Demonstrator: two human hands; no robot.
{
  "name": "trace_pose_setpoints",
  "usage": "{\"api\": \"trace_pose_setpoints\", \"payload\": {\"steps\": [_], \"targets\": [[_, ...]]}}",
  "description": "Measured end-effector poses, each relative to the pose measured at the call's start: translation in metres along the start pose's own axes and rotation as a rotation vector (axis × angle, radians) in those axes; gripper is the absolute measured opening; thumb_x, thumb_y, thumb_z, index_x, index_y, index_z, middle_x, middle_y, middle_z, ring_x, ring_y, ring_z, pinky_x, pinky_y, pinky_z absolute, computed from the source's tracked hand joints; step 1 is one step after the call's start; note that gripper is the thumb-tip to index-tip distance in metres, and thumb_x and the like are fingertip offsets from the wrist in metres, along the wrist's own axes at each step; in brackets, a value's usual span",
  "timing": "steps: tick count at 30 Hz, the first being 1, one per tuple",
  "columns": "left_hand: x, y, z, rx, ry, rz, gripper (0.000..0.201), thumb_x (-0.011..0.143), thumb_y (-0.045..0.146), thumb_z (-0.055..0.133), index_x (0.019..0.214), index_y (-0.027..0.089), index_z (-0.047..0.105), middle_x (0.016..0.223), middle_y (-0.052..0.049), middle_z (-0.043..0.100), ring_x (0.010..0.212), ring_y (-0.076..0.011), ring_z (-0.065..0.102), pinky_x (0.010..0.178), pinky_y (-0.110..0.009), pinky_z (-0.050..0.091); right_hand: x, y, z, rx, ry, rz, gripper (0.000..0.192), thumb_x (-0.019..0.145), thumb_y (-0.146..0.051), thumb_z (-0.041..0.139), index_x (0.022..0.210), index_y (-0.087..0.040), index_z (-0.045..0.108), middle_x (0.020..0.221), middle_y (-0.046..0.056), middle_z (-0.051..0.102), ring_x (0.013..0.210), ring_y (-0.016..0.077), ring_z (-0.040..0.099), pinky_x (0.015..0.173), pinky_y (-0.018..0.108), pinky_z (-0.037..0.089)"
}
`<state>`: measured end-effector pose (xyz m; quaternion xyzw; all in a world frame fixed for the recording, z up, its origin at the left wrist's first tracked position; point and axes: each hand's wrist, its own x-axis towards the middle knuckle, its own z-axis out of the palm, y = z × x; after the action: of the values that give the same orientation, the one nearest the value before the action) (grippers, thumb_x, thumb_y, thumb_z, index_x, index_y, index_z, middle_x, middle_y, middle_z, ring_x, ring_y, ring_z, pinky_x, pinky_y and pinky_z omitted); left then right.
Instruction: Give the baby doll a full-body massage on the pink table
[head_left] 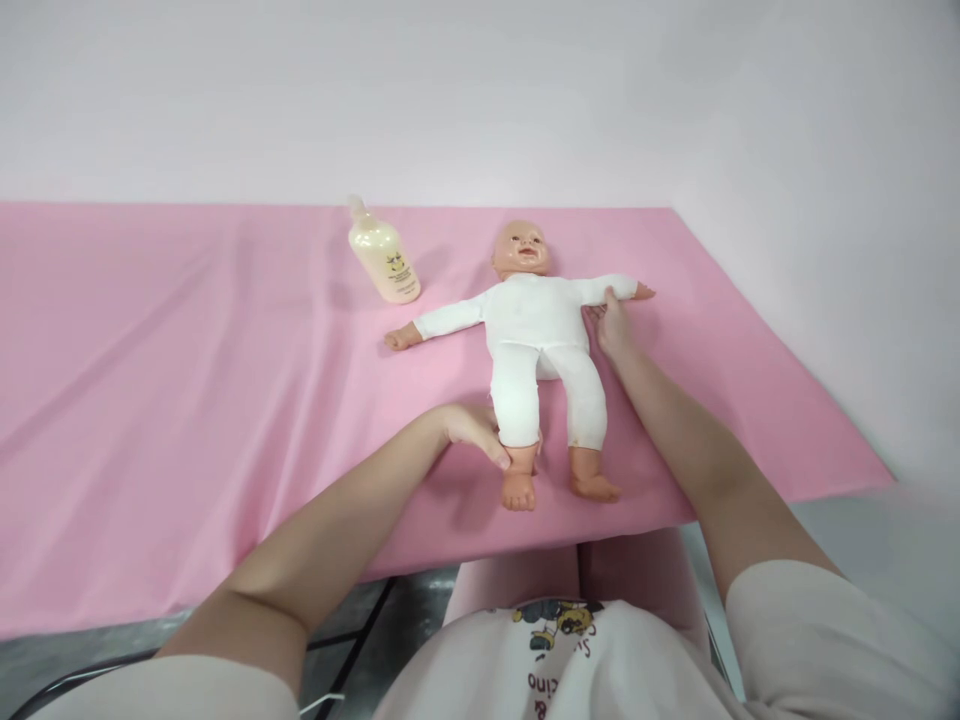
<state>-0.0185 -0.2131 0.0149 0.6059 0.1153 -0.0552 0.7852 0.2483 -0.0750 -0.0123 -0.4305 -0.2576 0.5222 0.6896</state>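
With our left hand (477, 432) wrapped around a lower leg of the doll (534, 312), face-up on the pink cloth (225, 390), and our right hand (613, 324) grasping its forearm, we judged that uneven tugging could twist its body.

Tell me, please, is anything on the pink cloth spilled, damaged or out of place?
Nothing looks spilled or damaged. The pink cloth is creased left of the doll; the bottle appears slanted, perhaps only from the camera angle.

Left hand (474, 428) curls below frame centre, elbow (259, 592) bent; right hand (613, 325), right of centre, curls too (arm (701, 445) straighter).
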Motion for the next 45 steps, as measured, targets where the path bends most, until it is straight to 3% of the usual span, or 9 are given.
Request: {"api": "trace_pose_setpoints", "payload": {"steps": [7,13,20,24,28,33,39,41,45], "targets": [[0.000,0.004,0.005,-0.067,-0.012,0.048,0.056,0.061,0.037,0.092,0.107,0.018,0.068,0.097,-0.006,0.074,0.094,-0.0258,0.071,0.089,-0.036,0.055,-0.002,0.002,0.000,-0.060,-0.011,-0.047,0.023,0.097,-0.036,0.049,0.115,-0.022,0.054,0.105,0.005,0.072,0.096,0.0175,0.071,0.093,0.037,0.058],[0.007,0.001,0.003,-0.481,0.102,0.524,0.060,0.054,0.072,0.078,0.076,0.019,0.058,0.053,0.001,0.053,0.063,-0.0199,0.057,0.080,-0.041,0.054,-0.012,0.002,0.000,-0.258,-0.087,-0.333,0.038,0.091,-0.048,0.059,0.122,-0.029,0.052,0.111,0.002,0.068,0.100,0.0171,0.069,0.084,0.032,0.060],[0.009,0.015,0.008,-0.696,0.603,0.499,0.049,0.075,0.065,0.061,0.066,0.017,0.058,0.046,0.003,0.040,0.054,-0.0158,0.045,0.068,-0.036,0.052,-0.023,0.004,0.004,-0.580,-0.396,-0.636,0.036,0.088,-0.052,0.064,0.115,-0.027,0.064,0.112,0.006,0.065,0.107,0.0223,0.064,0.100,0.043,0.054],[0.013,0.015,0.007,-0.790,0.695,0.445,0.052,0.087,0.061,0.048,0.063,0.016,0.060,0.047,0.000,0.044,0.053,-0.0175,0.047,0.066,-0.036,0.052,-0.028,-0.002,0.005,-0.808,-0.520,-0.814,0.031,0.086,-0.044,0.069,0.113,-0.030,0.071,0.116,0.006,0.062,0.116,0.0258,0.059,0.109,0.047,0.046],[0.014,0.013,0.006,-0.793,0.700,0.415,0.053,0.085,0.062,0.053,0.063,0.015,0.063,0.049,-0.001,0.048,0.054,-0.0182,0.050,0.067,-0.037,0.052,-0.031,-0.007,0.005,-0.910,-0.557,-0.852,0.029,0.089,-0.040,0.064,0.116,-0.032,0.072,0.118,0.006,0.061,0.118,0.0266,0.058,0.111,0.048,0.044],[0.013,0.009,0.003,-0.715,0.647,0.421,0.052,0.077,0.064,0.064,0.068,0.013,0.066,0.049,0.000,0.049,0.057,-0.0180,0.051,0.070,-0.036,0.052,-0.034,-0.007,0.006,-0.817,-0.538,-0.807,0.032,0.088,-0.037,0.063,0.118,-0.028,0.068,0.118,0.007,0.060,0.118,0.0261,0.056,0.110,0.047,0.043],[0.014,-0.002,0.006,-0.506,0.437,0.427,0.058,0.066,0.067,0.075,0.079,0.011,0.068,0.058,-0.002,0.059,0.063,-0.0182,0.059,0.074,-0.034,0.052,-0.034,-0.003,0.009,-0.558,-0.386,-0.532,0.026,0.081,-0.034,0.072,0.105,-0.027,0.066,0.110,0.003,0.062,0.107,0.0202,0.059,0.102,0.038,0.049],[0.011,-0.001,0.008,-0.417,0.315,0.352,0.060,0.063,0.066,0.079,0.087,0.012,0.069,0.069,-0.004,0.067,0.070,-0.0195,0.064,0.078,-0.034,0.054,-0.032,0.000,0.009,-0.467,-0.332,-0.455,0.025,0.081,-0.039,0.072,0.101,-0.027,0.063,0.104,0.001,0.064,0.103,0.0181,0.060,0.100,0.036,0.051],[0.006,0.011,0.009,-0.151,-0.100,0.042,0.062,0.049,0.045,0.096,0.099,0.018,0.070,0.090,-0.008,0.074,0.086,-0.0259,0.071,0.077,-0.033,0.057,-0.025,0.004,0.007,-0.314,-0.211,-0.290,0.035,0.087,-0.054,0.063,0.109,-0.029,0.057,0.104,-0.002,0.068,0.099,0.0165,0.065,0.095,0.036,0.057]]}}
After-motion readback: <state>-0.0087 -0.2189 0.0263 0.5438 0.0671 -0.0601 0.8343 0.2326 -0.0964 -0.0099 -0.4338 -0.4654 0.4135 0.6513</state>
